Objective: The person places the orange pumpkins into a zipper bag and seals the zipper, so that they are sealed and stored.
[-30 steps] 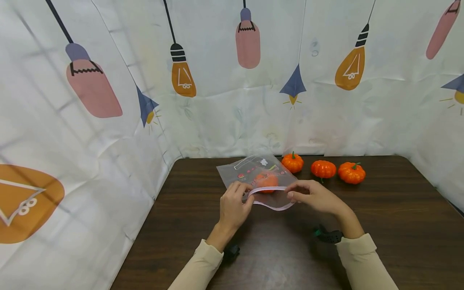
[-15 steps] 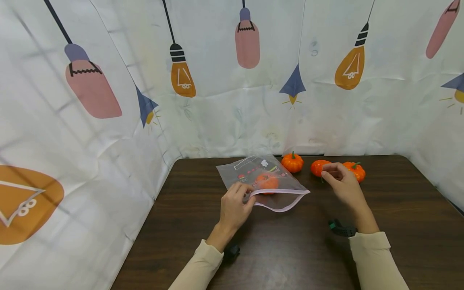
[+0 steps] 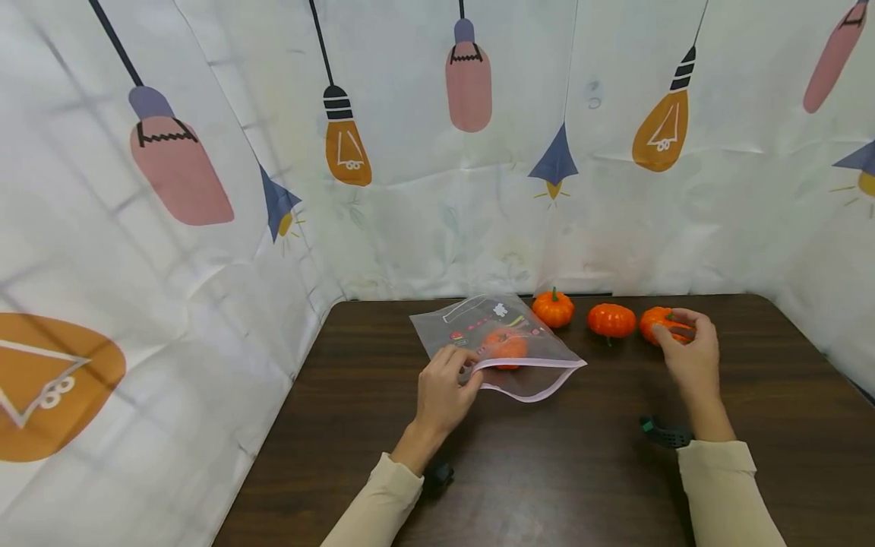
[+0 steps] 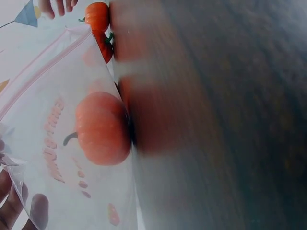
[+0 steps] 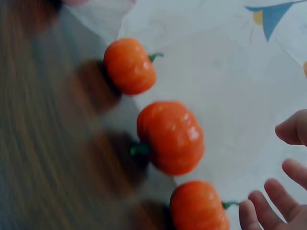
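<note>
My left hand (image 3: 443, 389) pinches the rim of a clear zip bag (image 3: 437, 328), whose mouth gapes toward me. Inside the bag lies one small orange pumpkin (image 4: 103, 128), seen through the printed plastic in the left wrist view. Over the rightmost pumpkin (image 3: 654, 324) my right hand (image 3: 692, 357) hovers with thumb and fingers spread. In the right wrist view the fingertips are close to that pumpkin's green stem (image 5: 231, 204), and the hand is not closed round it.
Two more orange pumpkins stand between the bag and my right hand: a middle one (image 3: 611, 320) with its stem toward me, and an upright one (image 3: 553, 308) just behind the bag. The dark wooden table (image 3: 547, 471) ends at a printed white curtain (image 3: 424, 228).
My right hand has let go of the bag's right corner and moved right, past the middle pumpkin, to the rightmost one. My left hand stays on the bag.
</note>
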The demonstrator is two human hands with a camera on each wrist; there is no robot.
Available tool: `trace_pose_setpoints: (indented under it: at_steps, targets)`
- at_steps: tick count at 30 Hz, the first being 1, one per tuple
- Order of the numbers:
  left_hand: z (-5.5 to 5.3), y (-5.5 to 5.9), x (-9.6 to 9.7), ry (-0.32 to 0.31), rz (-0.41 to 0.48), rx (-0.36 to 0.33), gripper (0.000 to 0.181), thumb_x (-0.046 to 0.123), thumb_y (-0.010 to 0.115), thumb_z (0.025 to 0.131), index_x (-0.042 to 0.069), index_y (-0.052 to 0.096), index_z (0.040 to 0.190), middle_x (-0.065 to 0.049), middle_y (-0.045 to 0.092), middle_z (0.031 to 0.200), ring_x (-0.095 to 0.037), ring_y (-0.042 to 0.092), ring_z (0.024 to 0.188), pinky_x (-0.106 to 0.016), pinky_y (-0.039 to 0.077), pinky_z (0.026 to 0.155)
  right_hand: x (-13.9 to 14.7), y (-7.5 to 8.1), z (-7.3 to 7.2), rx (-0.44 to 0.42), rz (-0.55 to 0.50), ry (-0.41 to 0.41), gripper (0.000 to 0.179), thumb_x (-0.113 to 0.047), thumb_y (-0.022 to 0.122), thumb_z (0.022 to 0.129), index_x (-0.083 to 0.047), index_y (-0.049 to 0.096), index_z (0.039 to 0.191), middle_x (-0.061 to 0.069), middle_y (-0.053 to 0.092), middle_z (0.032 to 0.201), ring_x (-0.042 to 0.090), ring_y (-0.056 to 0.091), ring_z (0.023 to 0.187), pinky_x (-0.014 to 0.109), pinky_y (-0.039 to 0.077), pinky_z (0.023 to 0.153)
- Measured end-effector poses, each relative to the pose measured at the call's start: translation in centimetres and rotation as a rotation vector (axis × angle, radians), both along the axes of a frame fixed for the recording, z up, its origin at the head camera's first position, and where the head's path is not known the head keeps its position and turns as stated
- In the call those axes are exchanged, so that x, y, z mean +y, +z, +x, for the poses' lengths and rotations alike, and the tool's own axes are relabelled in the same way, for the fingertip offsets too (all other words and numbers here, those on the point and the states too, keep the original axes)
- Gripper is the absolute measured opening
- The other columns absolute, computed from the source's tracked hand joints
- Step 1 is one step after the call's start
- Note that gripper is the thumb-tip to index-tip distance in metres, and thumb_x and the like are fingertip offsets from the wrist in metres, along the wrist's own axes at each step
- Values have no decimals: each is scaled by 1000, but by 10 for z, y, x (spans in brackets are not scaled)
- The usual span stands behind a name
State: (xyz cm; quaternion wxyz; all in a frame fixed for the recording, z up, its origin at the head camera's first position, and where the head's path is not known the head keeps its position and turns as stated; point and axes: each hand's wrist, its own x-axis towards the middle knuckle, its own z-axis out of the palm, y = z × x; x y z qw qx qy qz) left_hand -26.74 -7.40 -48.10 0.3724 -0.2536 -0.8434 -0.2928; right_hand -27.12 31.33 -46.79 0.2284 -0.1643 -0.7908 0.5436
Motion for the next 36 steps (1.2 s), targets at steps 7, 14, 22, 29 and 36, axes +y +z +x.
trace_pose_setpoints:
  at_steps: [7, 14, 22, 29, 36]
  targets:
    - [-2, 0, 4, 1, 8, 4, 7, 17, 73, 81, 17, 72, 88, 3, 65, 83, -12, 60, 74, -28, 50, 61, 25, -11, -5, -130, 38, -49, 68, -36, 65, 96, -6, 38, 150, 1, 39, 134, 21, 44, 118, 24, 41, 91]
    - [-2, 1, 2, -4, 8, -10, 7, 18, 72, 82, 17, 72, 89, 2, 66, 84, -12, 61, 77, -29, 51, 63, 46, -21, -20, -211, 62, 20, 85, -42, 62, 96, 1, 19, 156, 30, 23, 154, 46, 33, 133, 49, 39, 98]
    - [-2, 1, -1, 3, 9, -4, 11, 14, 75, 79, 18, 71, 88, 3, 66, 84, -13, 61, 76, -30, 51, 61, 59, -28, -35, -249, 18, 232, 101, -50, 58, 98, -3, -6, 160, 35, 1, 161, 58, 20, 140, 68, 30, 109]
    - [-1, 0, -1, -1, 7, -22, 9, 16, 73, 80, 18, 71, 88, 1, 67, 84, -12, 61, 76, -30, 51, 62, 64, -30, -40, -244, 31, 266, 105, -49, 62, 97, -3, -7, 161, 34, -3, 163, 63, 14, 143, 73, 25, 113]
    - [0, 0, -3, -10, 3, -23, 7, 17, 72, 81, 17, 71, 88, -1, 68, 84, -13, 61, 77, -32, 52, 63, 67, -36, -41, -235, 47, 275, 105, -47, 64, 96, -2, -5, 162, 35, -2, 164, 61, 14, 145, 71, 23, 115]
